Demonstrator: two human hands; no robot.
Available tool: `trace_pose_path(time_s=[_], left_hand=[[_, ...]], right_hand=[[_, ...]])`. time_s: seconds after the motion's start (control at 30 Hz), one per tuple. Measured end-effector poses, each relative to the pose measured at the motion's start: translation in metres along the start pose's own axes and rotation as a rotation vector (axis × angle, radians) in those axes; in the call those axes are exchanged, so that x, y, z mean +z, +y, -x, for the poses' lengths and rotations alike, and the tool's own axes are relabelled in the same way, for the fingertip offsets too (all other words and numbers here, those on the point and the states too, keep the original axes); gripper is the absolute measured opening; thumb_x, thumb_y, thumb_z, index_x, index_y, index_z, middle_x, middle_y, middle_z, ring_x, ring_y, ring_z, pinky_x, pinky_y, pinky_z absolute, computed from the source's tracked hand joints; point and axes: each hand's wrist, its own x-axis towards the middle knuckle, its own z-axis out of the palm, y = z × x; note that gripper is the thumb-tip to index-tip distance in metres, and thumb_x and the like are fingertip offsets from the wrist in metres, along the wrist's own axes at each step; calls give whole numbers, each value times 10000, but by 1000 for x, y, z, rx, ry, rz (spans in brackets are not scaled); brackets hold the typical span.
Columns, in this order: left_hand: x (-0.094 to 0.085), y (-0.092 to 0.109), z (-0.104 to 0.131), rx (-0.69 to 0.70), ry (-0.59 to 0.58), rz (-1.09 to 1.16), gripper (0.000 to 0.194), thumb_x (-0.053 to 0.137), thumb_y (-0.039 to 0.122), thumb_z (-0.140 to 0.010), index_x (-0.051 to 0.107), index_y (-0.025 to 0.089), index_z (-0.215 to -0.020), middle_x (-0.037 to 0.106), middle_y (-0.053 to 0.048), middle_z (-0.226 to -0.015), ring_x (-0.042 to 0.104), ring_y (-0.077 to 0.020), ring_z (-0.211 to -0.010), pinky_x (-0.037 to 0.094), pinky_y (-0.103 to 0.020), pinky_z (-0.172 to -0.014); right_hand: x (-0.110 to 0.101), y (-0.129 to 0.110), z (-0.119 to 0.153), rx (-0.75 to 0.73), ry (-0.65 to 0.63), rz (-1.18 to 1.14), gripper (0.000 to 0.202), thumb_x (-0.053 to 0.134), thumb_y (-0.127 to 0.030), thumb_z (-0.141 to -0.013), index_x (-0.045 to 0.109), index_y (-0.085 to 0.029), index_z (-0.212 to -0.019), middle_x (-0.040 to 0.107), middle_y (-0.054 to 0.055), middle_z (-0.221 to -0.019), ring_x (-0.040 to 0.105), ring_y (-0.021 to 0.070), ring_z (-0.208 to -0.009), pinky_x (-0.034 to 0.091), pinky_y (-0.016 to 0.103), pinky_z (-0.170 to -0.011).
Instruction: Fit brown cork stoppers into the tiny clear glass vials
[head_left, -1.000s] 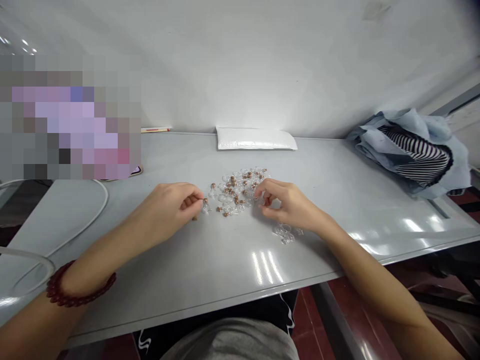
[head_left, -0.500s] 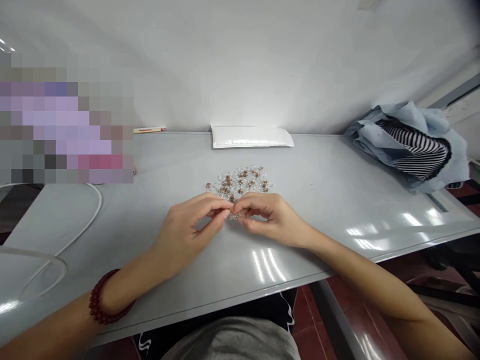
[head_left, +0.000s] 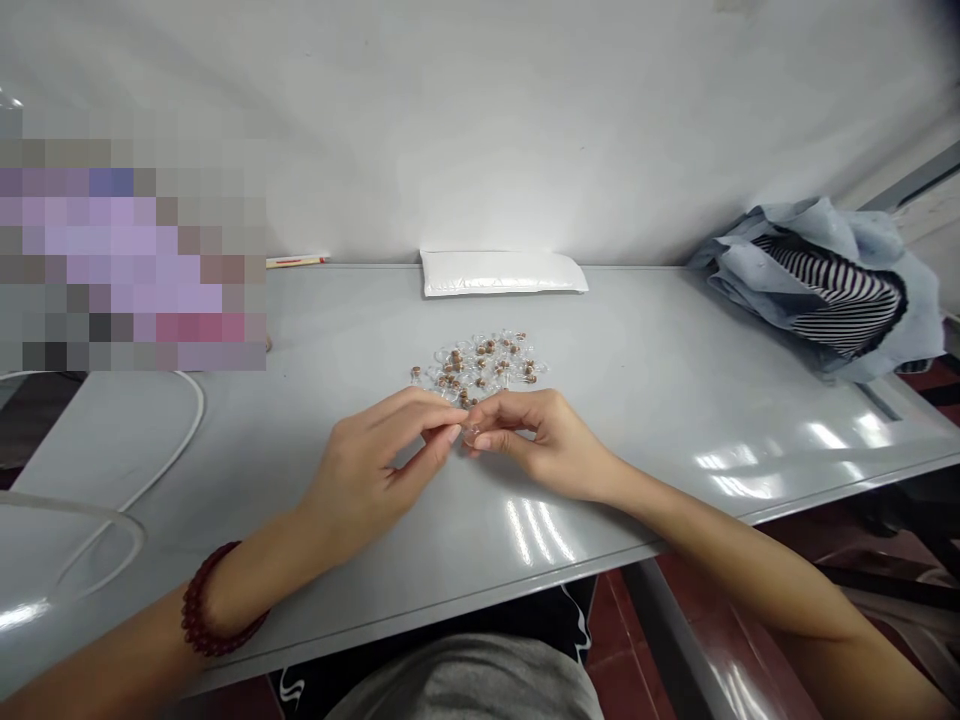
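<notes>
My left hand (head_left: 386, 447), with a dark red bead bracelet (head_left: 201, 605) at the wrist, pinches with thumb and forefinger. What lies between its fingertips is too small to make out. Touching or nearly touching it, my right hand (head_left: 529, 435) pinches a small clear piece (head_left: 471, 435) with a looped look. Just beyond the fingertips lies a loose pile of small clear pieces with brown parts (head_left: 487, 365) on the grey table (head_left: 637, 360). One such piece (head_left: 416, 372) sits at the pile's left edge.
A white padded packet (head_left: 502, 273) lies against the wall. Bundled blue and striped cloth (head_left: 832, 285) is at the right. White cable (head_left: 196, 410) loops at the left, near a blurred-out area. A red-and-yellow stick-like item (head_left: 296, 262) lies at the back left.
My right thumb has shifted slightly, and the clear piece between the hands now shows turned differently. Both hands stay in nearly the same place.
</notes>
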Motion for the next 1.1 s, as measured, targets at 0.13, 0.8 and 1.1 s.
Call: trace_pose_path(time_s=[0.13,0.8,1.1], left_hand=[[3,-1,2,62,13,-28,195,521,186,-947,695,255,-1000,717,-29,-931,670,-137,-782,539,-236,-663],[16,-1,10,255,81,-46,299,495,30,-933,629,163,-1165,652,-63,-943,621,-102,-783,506,-192,-656],[-32,-21,-12,-201,-29,-218,294,480,282,-936,698,183,-1107,728,-34,-915,661,-163,-795,510,-239,-674]], right_hand=[[1,0,0,-2,3,94,118,572,-157,-872,686,-162,-905,701,26,-811,653,144,-773,520,306,-743],[6,5,3,-84,75,88,94,556,-139,-846,649,-151,-853,653,11,-738,594,120,-673,488,262,-635],[-15,20,-14,-295,345,739,185,507,-202,-942,682,-147,-968,715,97,-872,617,194,-774,492,343,-704]])
